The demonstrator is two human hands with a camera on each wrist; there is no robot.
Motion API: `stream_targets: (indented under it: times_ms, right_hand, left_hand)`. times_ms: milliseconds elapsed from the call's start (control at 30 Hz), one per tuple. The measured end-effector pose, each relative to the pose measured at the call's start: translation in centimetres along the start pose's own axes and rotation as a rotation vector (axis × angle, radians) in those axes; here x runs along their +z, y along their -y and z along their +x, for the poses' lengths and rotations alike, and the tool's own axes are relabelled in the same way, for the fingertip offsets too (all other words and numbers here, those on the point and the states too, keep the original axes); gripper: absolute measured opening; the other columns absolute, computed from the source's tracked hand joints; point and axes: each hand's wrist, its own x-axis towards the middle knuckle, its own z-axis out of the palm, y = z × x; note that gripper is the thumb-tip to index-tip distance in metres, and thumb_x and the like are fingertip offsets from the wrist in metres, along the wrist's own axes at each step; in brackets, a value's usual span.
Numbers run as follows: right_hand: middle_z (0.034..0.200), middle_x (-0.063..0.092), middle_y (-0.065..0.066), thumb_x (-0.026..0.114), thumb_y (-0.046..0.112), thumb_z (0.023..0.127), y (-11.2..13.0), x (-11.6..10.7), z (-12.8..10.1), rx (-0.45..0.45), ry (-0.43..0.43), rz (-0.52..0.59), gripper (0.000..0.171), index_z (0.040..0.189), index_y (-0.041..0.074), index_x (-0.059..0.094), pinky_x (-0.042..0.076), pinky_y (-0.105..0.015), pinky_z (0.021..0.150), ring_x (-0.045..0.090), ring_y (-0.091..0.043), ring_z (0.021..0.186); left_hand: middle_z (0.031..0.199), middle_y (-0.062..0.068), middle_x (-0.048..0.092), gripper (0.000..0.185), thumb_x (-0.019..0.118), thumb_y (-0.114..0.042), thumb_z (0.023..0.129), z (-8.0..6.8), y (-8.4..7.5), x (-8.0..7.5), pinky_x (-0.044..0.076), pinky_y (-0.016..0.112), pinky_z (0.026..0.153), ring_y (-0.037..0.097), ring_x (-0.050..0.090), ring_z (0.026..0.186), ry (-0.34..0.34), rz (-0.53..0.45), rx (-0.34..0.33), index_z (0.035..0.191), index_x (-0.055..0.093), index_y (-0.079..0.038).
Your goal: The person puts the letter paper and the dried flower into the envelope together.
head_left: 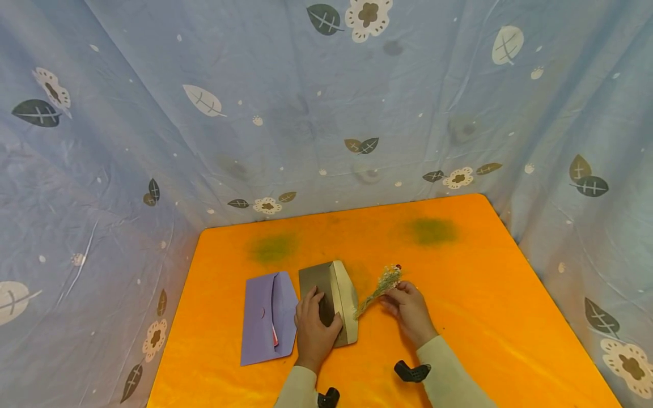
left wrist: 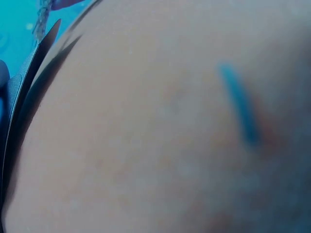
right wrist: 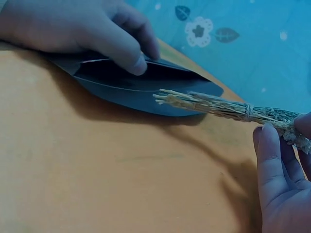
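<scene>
A dark brown envelope (head_left: 316,277) lies on the orange table, its pale flap (head_left: 347,300) folded out to the right. My left hand (head_left: 315,331) grips it, fingers on the body and thumb at the mouth. In the right wrist view the envelope's mouth (right wrist: 170,77) gapes beside the left hand (right wrist: 92,29). My right hand (head_left: 408,310) pinches a small bunch of dried flowers (head_left: 380,292) near its blossoms. The tied stems (right wrist: 204,104) point toward the mouth, in front of the flap. The left wrist view is mostly filled by blurred skin (left wrist: 146,121).
A purple envelope (head_left: 257,323) lies left of the brown one, its flap opened to the right, with something red and white (head_left: 275,337) peeking from its mouth. The orange table (head_left: 484,283) meets blue patterned curtains (head_left: 306,113) at the back and sides.
</scene>
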Motion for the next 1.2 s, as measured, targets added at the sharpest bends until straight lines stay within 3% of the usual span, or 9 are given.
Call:
stream_targets:
  times_ms: [567,1200]
  right_hand:
    - [0.102,0.072,-0.017,0.066,0.000,0.106,-2.0,1.8,-0.6,-0.004,0.026,-0.161,0.016,0.111,-0.003,0.051,0.063,-0.035,0.076,0.077,-0.028,0.092]
    - [0.096,0.068,-0.020,0.064,-0.003,0.105,-3.3,3.5,-1.5,-0.020,0.098,-0.243,0.015,0.109,-0.004,0.050,0.064,-0.038,0.074,0.077,-0.032,0.090]
  left_hand:
    - [0.161,0.013,0.051,0.059,0.087,-0.022,0.088,0.0,-0.1,0.0,0.031,0.066,0.112,0.040,0.046,0.141,0.002,0.009,-0.003,0.141,0.066,-0.005]
    - [0.161,0.013,0.051,0.060,0.088,-0.023,0.088,0.0,-0.2,-0.1,0.031,0.066,0.113,0.040,0.045,0.142,0.008,0.025,-0.015,0.141,0.066,-0.006]
